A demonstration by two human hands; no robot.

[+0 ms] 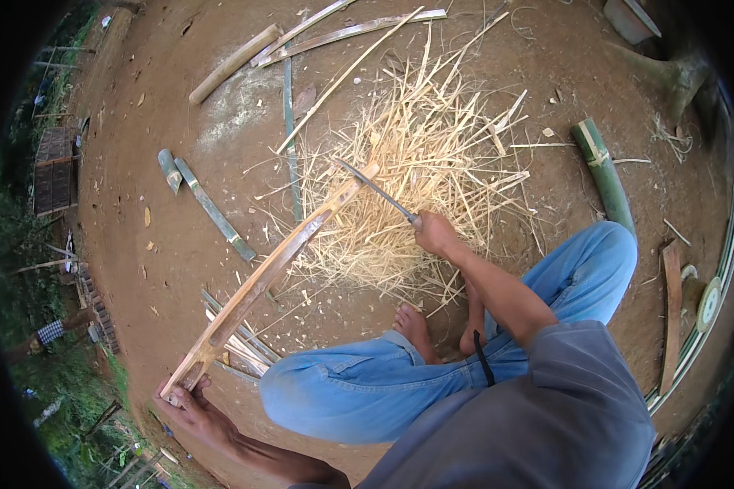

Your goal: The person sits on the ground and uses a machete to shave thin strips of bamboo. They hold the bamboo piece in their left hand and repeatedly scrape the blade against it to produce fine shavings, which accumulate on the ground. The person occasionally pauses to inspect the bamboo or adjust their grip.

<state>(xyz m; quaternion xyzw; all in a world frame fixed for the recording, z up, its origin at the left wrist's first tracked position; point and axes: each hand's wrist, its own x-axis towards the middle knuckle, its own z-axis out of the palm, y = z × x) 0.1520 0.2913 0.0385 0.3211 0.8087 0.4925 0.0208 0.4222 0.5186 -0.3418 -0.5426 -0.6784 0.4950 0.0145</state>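
Note:
My left hand [189, 405] grips the near end of a long split bamboo strip [257, 284], its hollow inner face turned up. The strip slants away to the right, and its far end reaches over a heap of pale bamboo shavings [420, 179]. My right hand [438, 235] is closed round the handle of a knife [381, 192] with a long, slightly curved blade. That blade lies across the strip near its far end; whether it touches or cuts into it I cannot tell.
Thin split strips [245, 338] lie beside my left knee. A green bamboo piece [214, 209] rests on the dirt to the left, a thick green bamboo section [602, 171] by my right knee. A wooden pole [235, 63] and split lengths [355, 31] lie farther off.

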